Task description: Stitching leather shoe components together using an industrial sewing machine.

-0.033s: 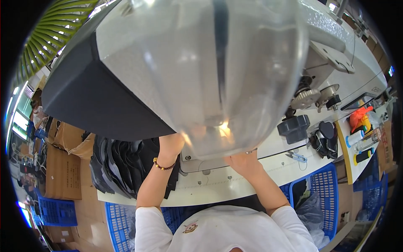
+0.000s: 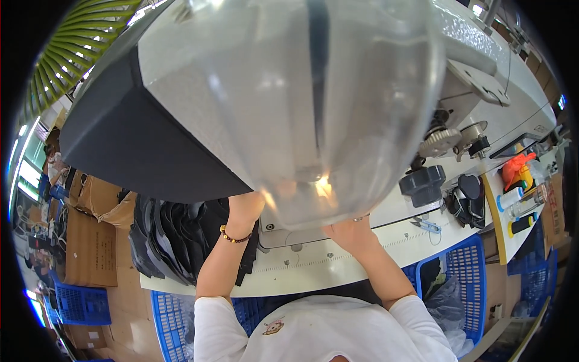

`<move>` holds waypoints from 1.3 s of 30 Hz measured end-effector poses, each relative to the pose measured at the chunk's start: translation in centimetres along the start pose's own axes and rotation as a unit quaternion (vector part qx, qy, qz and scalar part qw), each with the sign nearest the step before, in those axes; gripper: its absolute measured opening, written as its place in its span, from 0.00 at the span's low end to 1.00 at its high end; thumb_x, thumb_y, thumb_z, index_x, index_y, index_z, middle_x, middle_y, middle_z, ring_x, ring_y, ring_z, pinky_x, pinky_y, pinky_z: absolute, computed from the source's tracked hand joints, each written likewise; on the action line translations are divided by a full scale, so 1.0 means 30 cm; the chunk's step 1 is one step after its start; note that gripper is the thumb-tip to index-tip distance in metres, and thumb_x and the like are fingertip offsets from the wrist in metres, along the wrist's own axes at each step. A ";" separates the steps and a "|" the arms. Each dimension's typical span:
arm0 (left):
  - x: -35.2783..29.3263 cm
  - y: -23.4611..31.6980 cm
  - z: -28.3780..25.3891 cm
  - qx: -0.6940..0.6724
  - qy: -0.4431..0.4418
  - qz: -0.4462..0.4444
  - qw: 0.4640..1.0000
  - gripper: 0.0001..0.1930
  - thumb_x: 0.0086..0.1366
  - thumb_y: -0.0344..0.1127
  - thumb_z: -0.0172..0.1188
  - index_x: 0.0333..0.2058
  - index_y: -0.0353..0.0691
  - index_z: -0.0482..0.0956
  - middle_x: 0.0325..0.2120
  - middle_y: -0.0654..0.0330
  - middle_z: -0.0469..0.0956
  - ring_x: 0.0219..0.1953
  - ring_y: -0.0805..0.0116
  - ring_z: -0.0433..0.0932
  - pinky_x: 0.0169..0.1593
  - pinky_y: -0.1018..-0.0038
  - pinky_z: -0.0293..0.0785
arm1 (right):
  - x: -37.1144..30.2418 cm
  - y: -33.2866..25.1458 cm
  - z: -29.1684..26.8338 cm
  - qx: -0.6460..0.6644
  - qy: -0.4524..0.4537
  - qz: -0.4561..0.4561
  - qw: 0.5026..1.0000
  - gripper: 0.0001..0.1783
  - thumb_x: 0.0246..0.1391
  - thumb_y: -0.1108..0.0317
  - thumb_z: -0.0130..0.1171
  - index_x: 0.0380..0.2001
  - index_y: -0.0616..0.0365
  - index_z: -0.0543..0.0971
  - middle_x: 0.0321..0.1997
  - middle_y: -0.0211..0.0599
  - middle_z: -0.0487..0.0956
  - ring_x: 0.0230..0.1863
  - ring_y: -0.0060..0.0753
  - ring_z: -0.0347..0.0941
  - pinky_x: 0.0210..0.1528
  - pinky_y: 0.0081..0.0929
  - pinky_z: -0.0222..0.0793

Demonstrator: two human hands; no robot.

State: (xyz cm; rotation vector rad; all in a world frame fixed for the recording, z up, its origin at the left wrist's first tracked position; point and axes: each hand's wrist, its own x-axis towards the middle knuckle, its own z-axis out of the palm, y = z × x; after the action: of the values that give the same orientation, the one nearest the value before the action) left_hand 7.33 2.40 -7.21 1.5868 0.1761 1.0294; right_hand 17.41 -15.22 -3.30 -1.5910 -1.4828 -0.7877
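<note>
A: Item one: our left hand (image 2: pixel 244 208), beaded bracelet (image 2: pixel 234 236) at the wrist, raised against the clear dome (image 2: pixel 289 108). Grip?

B: We cannot tell; the fingers are hidden behind the dome's lower edge.

A: Item two: our right hand (image 2: pixel 350 232), likewise under the dome (fingers hidden too).

B: Noted. Dome sits above the white table (image 2: pixel 338 259), beside a dark panel (image 2: pixel 139 145). Black stacked pieces (image 2: pixel 163 241) lie left; scissors (image 2: pixel 427 225) right.

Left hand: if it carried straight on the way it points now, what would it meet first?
The left hand points up and away, under the grey-and-black material on the sewing machine bed. That material would likely come first; a clear dome hides the fingertips, so depth is uncertain.
</note>
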 end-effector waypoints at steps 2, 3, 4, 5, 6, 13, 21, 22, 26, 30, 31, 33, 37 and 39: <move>0.013 -0.031 -0.017 -0.005 -0.014 0.034 0.999 0.11 0.53 0.25 0.53 0.36 0.37 0.68 0.34 0.61 0.71 0.35 0.72 0.71 0.41 0.75 0.68 | -0.007 0.013 0.004 -0.001 -0.036 -0.001 0.999 0.17 0.25 0.71 0.55 0.28 0.58 0.74 0.35 0.37 0.72 0.35 0.44 0.67 0.35 0.35 0.64; 0.020 -0.043 -0.019 -0.045 -0.031 0.031 0.998 0.09 0.55 0.29 0.50 0.37 0.39 0.67 0.34 0.61 0.70 0.36 0.71 0.70 0.41 0.74 0.68 | -0.006 0.016 0.008 -0.002 -0.036 0.000 0.999 0.17 0.25 0.71 0.55 0.28 0.58 0.74 0.35 0.37 0.72 0.35 0.44 0.67 0.35 0.35 0.64; 0.026 -0.053 -0.022 -0.086 -0.047 0.027 0.995 0.08 0.58 0.33 0.47 0.37 0.40 0.66 0.34 0.62 0.70 0.37 0.70 0.69 0.42 0.72 0.68 | -0.003 0.018 0.013 -0.006 -0.043 0.004 0.999 0.17 0.26 0.70 0.56 0.28 0.58 0.74 0.35 0.37 0.72 0.35 0.44 0.67 0.35 0.35 0.64; 0.037 -0.052 -0.014 -0.088 -0.049 0.026 0.995 0.08 0.58 0.33 0.47 0.37 0.40 0.66 0.34 0.62 0.70 0.37 0.70 0.69 0.42 0.72 0.68 | -0.003 0.024 0.017 -0.012 -0.049 0.011 0.999 0.18 0.26 0.69 0.56 0.29 0.57 0.74 0.35 0.37 0.72 0.35 0.44 0.67 0.36 0.35 0.64; 0.048 -0.047 -0.004 -0.186 -0.065 -0.001 0.980 0.09 0.59 0.34 0.45 0.37 0.40 0.66 0.34 0.61 0.70 0.37 0.69 0.69 0.43 0.71 0.67 | -0.003 0.034 0.024 -0.015 -0.050 0.012 0.999 0.18 0.26 0.69 0.56 0.29 0.57 0.74 0.35 0.37 0.72 0.35 0.44 0.67 0.36 0.35 0.64; 0.031 -0.370 -0.219 0.104 -0.025 0.031 0.994 0.14 0.59 0.34 0.42 0.44 0.41 0.64 0.41 0.58 0.69 0.44 0.63 0.66 0.47 0.67 0.63 | 0.005 0.033 0.042 0.044 -0.079 0.040 0.995 0.17 0.26 0.70 0.56 0.29 0.54 0.74 0.34 0.35 0.73 0.35 0.40 0.67 0.36 0.34 0.64; 0.074 -0.104 -0.017 -0.263 -0.073 -0.020 0.962 0.16 0.58 0.34 0.46 0.44 0.37 0.65 0.40 0.59 0.69 0.41 0.67 0.69 0.44 0.76 0.66 | 0.009 0.036 0.019 0.019 -0.075 0.038 0.996 0.19 0.25 0.70 0.58 0.30 0.56 0.74 0.34 0.37 0.72 0.35 0.40 0.67 0.35 0.33 0.64; 0.080 -0.068 0.003 -0.313 -0.076 -0.025 0.946 0.16 0.58 0.34 0.47 0.44 0.36 0.65 0.39 0.60 0.69 0.41 0.68 0.69 0.44 0.77 0.66 | 0.008 0.039 0.022 0.015 -0.074 0.043 0.996 0.19 0.27 0.68 0.59 0.30 0.57 0.73 0.34 0.38 0.72 0.34 0.40 0.67 0.34 0.33 0.64; 0.103 -0.006 -0.036 -0.257 -0.055 -0.052 0.964 0.16 0.57 0.33 0.48 0.45 0.36 0.65 0.40 0.60 0.69 0.41 0.68 0.69 0.44 0.77 0.66 | 0.035 0.023 0.031 -0.003 -0.051 0.039 0.998 0.19 0.32 0.61 0.62 0.29 0.60 0.72 0.31 0.39 0.71 0.31 0.41 0.68 0.31 0.32 0.64; 0.270 0.038 -0.043 -0.172 -0.019 -0.099 0.980 0.17 0.56 0.32 0.49 0.45 0.35 0.65 0.40 0.59 0.69 0.41 0.68 0.69 0.44 0.77 0.66 | 0.008 -0.003 0.046 0.121 -0.100 0.161 0.974 0.17 0.34 0.62 0.64 0.27 0.60 0.72 0.29 0.40 0.71 0.30 0.40 0.67 0.30 0.30 0.63; 0.312 0.041 -0.039 -0.155 -0.016 -0.112 0.981 0.17 0.55 0.32 0.50 0.45 0.35 0.65 0.40 0.59 0.69 0.41 0.68 0.69 0.44 0.77 0.66 | 0.009 -0.004 0.042 0.122 -0.103 0.160 0.974 0.17 0.34 0.62 0.64 0.27 0.60 0.72 0.29 0.40 0.71 0.30 0.40 0.67 0.30 0.30 0.63; 0.319 0.073 -0.080 -0.118 -0.009 -0.137 0.984 0.18 0.55 0.32 0.50 0.45 0.35 0.65 0.40 0.59 0.69 0.41 0.68 0.68 0.44 0.77 0.66 | 0.003 0.005 0.030 0.103 -0.056 0.127 0.985 0.15 0.35 0.63 0.63 0.26 0.61 0.73 0.30 0.40 0.71 0.33 0.41 0.67 0.33 0.30 0.63; 0.335 0.168 -0.233 -0.038 0.017 -0.185 0.982 0.19 0.54 0.31 0.52 0.45 0.34 0.65 0.40 0.59 0.68 0.42 0.68 0.68 0.45 0.77 0.66 | -0.018 0.007 -0.010 0.094 -0.056 0.106 0.988 0.15 0.36 0.66 0.62 0.29 0.61 0.73 0.37 0.41 0.72 0.42 0.44 0.66 0.41 0.32 0.62; 0.187 0.233 -0.260 -0.002 0.022 -0.212 0.977 0.19 0.53 0.31 0.52 0.45 0.34 0.65 0.41 0.59 0.68 0.42 0.69 0.68 0.45 0.77 0.65 | -0.045 0.021 -0.045 0.099 -0.068 0.124 0.985 0.17 0.35 0.67 0.62 0.32 0.62 0.73 0.42 0.42 0.71 0.45 0.45 0.65 0.44 0.32 0.61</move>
State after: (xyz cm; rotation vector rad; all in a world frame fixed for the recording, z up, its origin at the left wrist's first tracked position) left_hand 2.49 9.32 1.12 1.4405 0.5187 0.7293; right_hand 17.99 -17.04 -3.91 -1.6619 -1.3747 -0.3848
